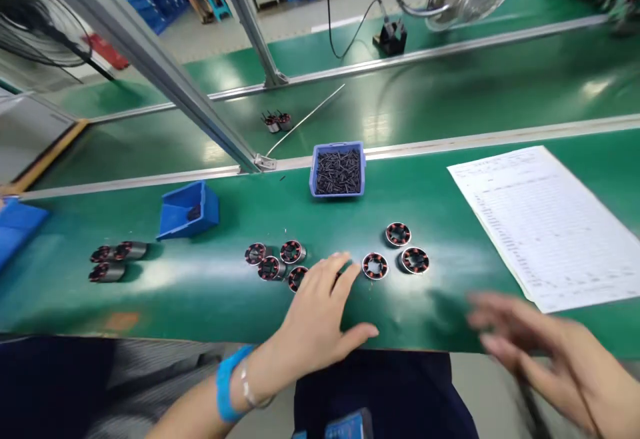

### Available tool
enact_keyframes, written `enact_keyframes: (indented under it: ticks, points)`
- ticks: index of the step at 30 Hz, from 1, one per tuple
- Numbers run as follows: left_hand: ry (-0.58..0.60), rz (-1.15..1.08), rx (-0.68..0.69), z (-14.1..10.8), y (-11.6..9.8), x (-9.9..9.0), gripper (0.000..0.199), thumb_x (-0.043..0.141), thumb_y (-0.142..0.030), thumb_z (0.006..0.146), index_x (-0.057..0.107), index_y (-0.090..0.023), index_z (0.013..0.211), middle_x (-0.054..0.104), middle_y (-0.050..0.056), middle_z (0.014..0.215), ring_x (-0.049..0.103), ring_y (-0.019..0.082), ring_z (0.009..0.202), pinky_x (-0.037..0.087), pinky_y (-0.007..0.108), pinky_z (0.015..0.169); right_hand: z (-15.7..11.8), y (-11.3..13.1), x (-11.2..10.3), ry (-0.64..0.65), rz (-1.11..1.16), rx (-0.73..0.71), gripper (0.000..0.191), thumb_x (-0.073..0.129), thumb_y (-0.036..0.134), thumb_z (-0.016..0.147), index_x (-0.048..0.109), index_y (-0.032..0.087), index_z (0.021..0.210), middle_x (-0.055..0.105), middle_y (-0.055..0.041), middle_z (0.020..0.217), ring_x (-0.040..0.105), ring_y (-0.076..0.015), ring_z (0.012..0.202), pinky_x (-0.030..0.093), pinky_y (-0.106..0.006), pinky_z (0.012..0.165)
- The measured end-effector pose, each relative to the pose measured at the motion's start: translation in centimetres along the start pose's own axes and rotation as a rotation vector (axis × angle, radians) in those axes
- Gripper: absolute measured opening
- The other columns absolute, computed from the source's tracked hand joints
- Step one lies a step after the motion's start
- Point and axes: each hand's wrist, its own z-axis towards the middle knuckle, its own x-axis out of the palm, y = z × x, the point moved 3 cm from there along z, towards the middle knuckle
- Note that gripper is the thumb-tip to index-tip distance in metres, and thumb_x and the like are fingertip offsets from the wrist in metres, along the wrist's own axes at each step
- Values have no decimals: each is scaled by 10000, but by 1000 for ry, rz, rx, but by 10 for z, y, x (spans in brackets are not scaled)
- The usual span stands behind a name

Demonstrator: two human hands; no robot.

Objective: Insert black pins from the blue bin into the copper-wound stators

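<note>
A glossy green workbench (200, 306) runs right across here, and the left hand (320, 306) is over it, fingers spread, thumb out wide, pinching nothing visible. At its ten o'clock sits a huddle of four short metal cylinders with black, copper-wound ends (270, 268), the nearest half hidden by that hand; three silver-rimmed, copper-wound rings (415, 261) stand at two. Little clusters, probably to keep batches apart! Twelve o'clock, a purple-blue plastic bin (338, 195) of black pins (339, 171), likely central for easy reach. The right hand (545, 352), at three, is blurred; I can't tell its grip. White printed sheets (555, 226) lie beyond, seemingly aside from the parts. At eleven, a slanting silver metal post (165, 72) blocks some background.
</note>
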Motion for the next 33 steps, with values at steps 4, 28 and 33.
enact_keyframes:
  ticks: [4, 28, 33]
  points:
    - [40, -22, -30, 35, -1, 40, 905, 676, -588, 795, 302, -110, 1466, 419, 195, 1503, 454, 351, 1321, 443, 510, 1055, 94, 43, 4, 54, -143, -67, 883, 644, 578, 737, 364, 143, 1452, 592, -190, 1281, 668, -256, 794, 560, -451, 764]
    - [315, -315, -306, 68, 97, -13, 681, 670, -215, 748, 401, -100, 1363, 662, 127, 1128, 624, 294, 1070, 498, 438, 937, 177, 133, 85, 417, -48, -244, 261, 635, 397, 799, 707, 217, 973, 571, -34, 824, 553, -175, 727, 431, -340, 690]
    - [249, -313, -334, 72, 87, -11, 1046, 791, -512, 674, 266, -69, 1463, 546, 225, 1326, 534, 376, 1232, 437, 521, 1019, 182, 130, 99, 395, 235, -195, 147, 634, 330, 791, 733, 223, 779, 579, -29, 798, 544, -157, 711, 442, -327, 667]
